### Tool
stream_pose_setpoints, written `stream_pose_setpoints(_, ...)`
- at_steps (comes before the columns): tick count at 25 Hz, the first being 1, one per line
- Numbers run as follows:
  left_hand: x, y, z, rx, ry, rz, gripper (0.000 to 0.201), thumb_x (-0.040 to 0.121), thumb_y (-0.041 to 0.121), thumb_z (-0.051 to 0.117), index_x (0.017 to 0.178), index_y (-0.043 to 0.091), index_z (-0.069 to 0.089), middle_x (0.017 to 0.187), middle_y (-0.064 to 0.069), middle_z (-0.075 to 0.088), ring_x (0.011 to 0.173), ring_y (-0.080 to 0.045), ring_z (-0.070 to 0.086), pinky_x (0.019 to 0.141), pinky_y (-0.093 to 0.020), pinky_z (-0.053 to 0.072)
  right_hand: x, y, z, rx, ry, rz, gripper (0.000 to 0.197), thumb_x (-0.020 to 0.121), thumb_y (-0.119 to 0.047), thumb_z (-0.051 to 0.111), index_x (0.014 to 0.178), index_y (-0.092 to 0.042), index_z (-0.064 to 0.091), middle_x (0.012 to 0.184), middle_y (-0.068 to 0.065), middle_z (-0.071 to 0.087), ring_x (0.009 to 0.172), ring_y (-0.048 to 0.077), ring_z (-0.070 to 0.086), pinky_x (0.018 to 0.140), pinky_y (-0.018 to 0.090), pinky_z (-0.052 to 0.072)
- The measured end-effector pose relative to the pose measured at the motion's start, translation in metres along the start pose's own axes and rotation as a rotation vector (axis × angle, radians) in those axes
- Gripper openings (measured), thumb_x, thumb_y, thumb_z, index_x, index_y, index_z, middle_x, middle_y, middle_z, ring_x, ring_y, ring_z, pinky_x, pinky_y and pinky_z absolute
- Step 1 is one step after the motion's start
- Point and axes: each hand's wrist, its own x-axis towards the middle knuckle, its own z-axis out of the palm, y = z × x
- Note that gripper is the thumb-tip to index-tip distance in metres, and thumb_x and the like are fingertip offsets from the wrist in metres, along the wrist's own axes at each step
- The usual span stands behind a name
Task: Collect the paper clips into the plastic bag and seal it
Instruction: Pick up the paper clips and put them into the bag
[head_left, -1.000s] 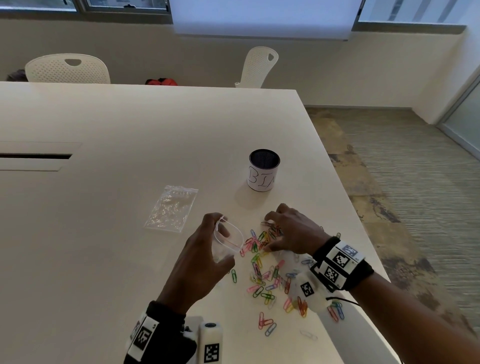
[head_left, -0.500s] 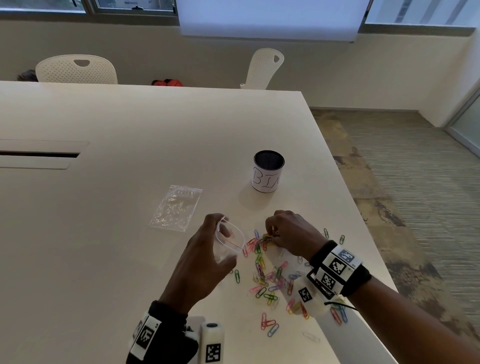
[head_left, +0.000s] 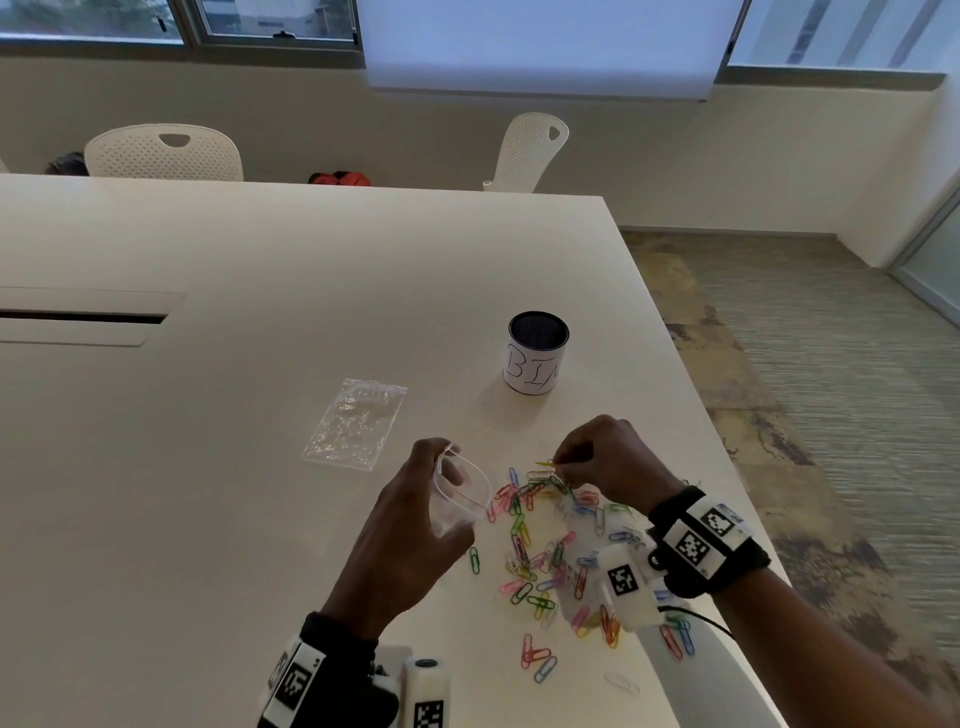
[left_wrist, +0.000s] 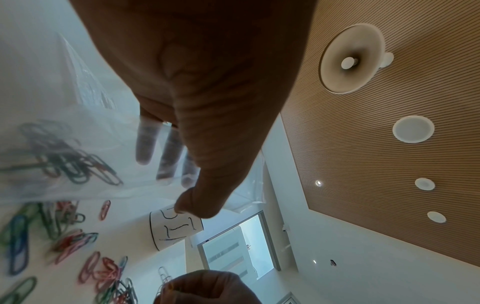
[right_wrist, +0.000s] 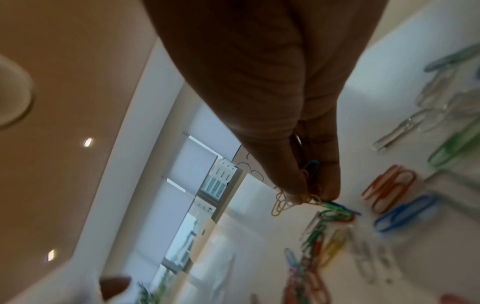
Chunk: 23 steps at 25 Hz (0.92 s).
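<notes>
Right wrist view alone shows right hand (right_wrist: 259, 92) pinching several paper clips (right_wrist: 310, 174); left hand (head_left: 410, 530) grips plastic bag (head_left: 460, 493). White worktop (head_left: 234, 441), chairs at twelve o'clock.

bin cup (head_left: 536, 361) beyond the paper clips (head_left: 540, 551), second bag (head_left: 356, 423) left, bare table (head_left: 182, 493) elsewhere

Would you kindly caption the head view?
Left hand holds a bag open; right hand pinches paper clips.

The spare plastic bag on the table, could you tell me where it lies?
In the head view the spare plastic bag lies flat left of the BIN cup, just beyond the left hand.
</notes>
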Motion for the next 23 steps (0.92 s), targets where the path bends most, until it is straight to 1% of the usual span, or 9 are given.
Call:
stream_pose_setpoints(2,0.0,0.0,0.001,0.008,-0.006,0.004,0.07,0.079,0.033,0.089,0.129,0.039,0.04,0.11,0.023,0.058,0.102,-0.004,0.064,0.072,-0.013,0.053,-0.008,-0.004,-0.008,0.256,-0.012,0.087,0.009,0.082,-0.004,0.083,0.09,-0.003,0.081,0.081,0.011,0.08,0.077,0.023,0.079,0.072,0.025,0.064)
stream_pose_setpoints(4,0.0,0.0,0.003,0.017,-0.01,0.008,0.071,0.08,0.031,0.089,0.13,0.039,0.039,0.111,0.022,0.058,0.104,-0.004,0.063,0.071,-0.01,0.05,-0.018,-0.014,-0.016,0.475,-0.049,0.128,0.013,0.083,-0.002,0.081,0.094,0.003,0.079,0.088,0.018,0.08,0.086,0.031,0.079,0.075,0.027,0.065)
stream_pose_setpoints(7,0.001,0.0,0.006,0.031,-0.008,0.014,0.073,0.08,0.03,0.088,0.132,0.039,0.038,0.112,0.022,0.057,0.105,-0.006,0.063,0.075,-0.012,0.051,-0.031,-0.037,-0.028,0.688,-0.106,0.115,0.019,0.084,-0.002,0.08,0.101,0.006,0.077,0.096,0.023,0.079,0.092,0.033,0.078,0.08,0.029,0.064)
stream_pose_setpoints(11,0.002,0.001,0.009,0.037,-0.021,0.011,0.073,0.079,0.028,0.089,0.131,0.039,0.038,0.113,0.019,0.058,0.103,-0.009,0.063,0.078,-0.022,0.058,-0.047,-0.074,-0.025,0.865,-0.079,0.048,0.022,0.085,-0.002,0.077,0.105,0.006,0.075,0.098,0.023,0.079,0.09,0.029,0.078,0.081,0.029,0.064)
stream_pose_setpoints(13,0.002,0.002,0.009,0.04,-0.02,0.009,0.071,0.079,0.026,0.087,0.129,0.039,0.038,0.112,0.018,0.058,0.1,-0.01,0.063,0.077,-0.024,0.059,-0.053,-0.088,-0.017,0.841,-0.06,0.016,0.019,0.085,-0.005,0.078,0.103,0.001,0.077,0.096,0.016,0.08,0.091,0.028,0.079,0.084,0.03,0.064)
stream_pose_setpoints(15,0.002,0.003,0.009,0.036,-0.015,0.013,0.066,0.08,0.022,0.085,0.126,0.037,0.04,0.111,0.017,0.058,0.098,-0.011,0.063,0.074,-0.025,0.058,-0.059,-0.098,-0.008,0.721,-0.036,-0.026,0.016,0.085,-0.008,0.08,0.101,-0.005,0.078,0.091,0.009,0.081,0.087,0.023,0.079,0.083,0.028,0.064)
stream_pose_setpoints(19,0.001,0.007,0.005,0.026,-0.032,0.001,0.063,0.081,0.018,0.083,0.125,0.033,0.04,0.109,0.013,0.059,0.092,-0.01,0.063,0.066,-0.018,0.051,-0.064,-0.107,0.005,0.408,0.032,-0.159,0.012,0.082,-0.015,0.085,0.094,-0.013,0.081,0.08,0.0,0.08,0.075,0.01,0.078,0.077,0.025,0.064)
stream_pose_setpoints(21,0.0,0.009,0.004,0.017,-0.037,-0.008,0.063,0.082,0.016,0.082,0.127,0.031,0.04,0.108,0.011,0.061,0.089,-0.011,0.063,0.064,-0.016,0.048,-0.064,-0.11,0.007,0.326,0.043,-0.2,0.015,0.081,-0.018,0.086,0.095,-0.015,0.081,0.082,-0.002,0.081,0.075,0.006,0.077,0.078,0.024,0.064)
stream_pose_setpoints(23,-0.001,0.01,0.004,0.027,-0.026,0.001,0.063,0.081,0.016,0.082,0.126,0.031,0.04,0.107,0.012,0.061,0.089,-0.01,0.063,0.065,-0.014,0.047,-0.063,-0.112,0.006,0.311,0.029,-0.217,0.019,0.081,-0.016,0.086,0.099,-0.015,0.081,0.088,-0.003,0.081,0.078,0.002,0.077,0.077,0.019,0.063)
